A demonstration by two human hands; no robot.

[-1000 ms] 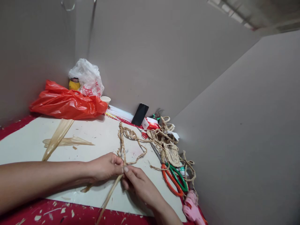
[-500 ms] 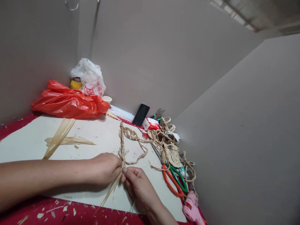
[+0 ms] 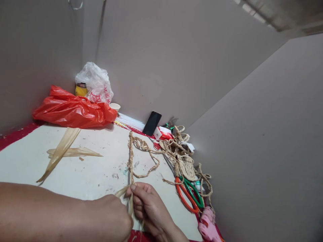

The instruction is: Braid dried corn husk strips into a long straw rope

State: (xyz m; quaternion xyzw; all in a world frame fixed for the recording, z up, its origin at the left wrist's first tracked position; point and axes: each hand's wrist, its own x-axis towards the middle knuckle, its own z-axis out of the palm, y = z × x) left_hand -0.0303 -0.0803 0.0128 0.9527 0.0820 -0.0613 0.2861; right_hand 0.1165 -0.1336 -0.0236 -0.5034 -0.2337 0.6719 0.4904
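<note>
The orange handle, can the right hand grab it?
Probably yes: the way across the white board to the orange handle looks free. But the right hand is pinching the braided cord, so it would likely have to let go first.

Two loose husk strips (image 3: pixel 54 163) are counted on the surface (image 3: pixel 75 173), toward its left edge. One red bag (image 3: pixel 75 109), one white bag (image 3: pixel 94 80), one yellow jar (image 3: pixel 81 90) and one cup (image 3: pixel 115 107) are seen toward the far left corner, one phone (image 3: pixel 152 123) at the far edge, and two pairs of scissors (image 3: pixel 180 195) and one pink glue gun (image 3: pixel 208 227) toward the right edge.
</note>
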